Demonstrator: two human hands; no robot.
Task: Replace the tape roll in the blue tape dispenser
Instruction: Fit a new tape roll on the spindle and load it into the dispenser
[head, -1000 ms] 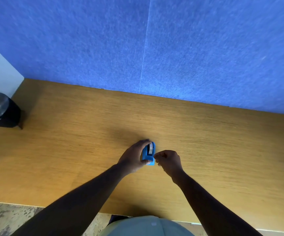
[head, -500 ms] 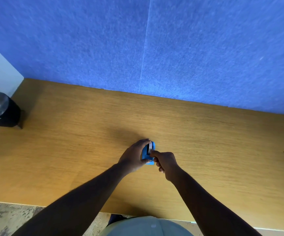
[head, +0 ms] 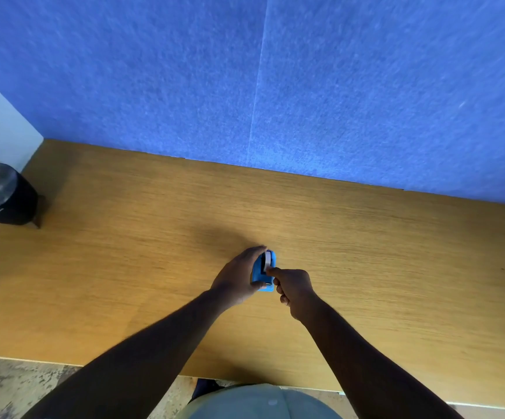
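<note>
A: What's the left hand (head: 235, 278) doing?
B: Wrapped round the blue tape dispenser (head: 263, 272), pinning it to the wooden desk (head: 396, 252) so it can't slide.
A: And the right hand (head: 294, 288)?
B: Curled, 1 fingertip at the tape roll (head: 266, 260) in the slot. Whether it's pinching tape, I can't tell.
</note>
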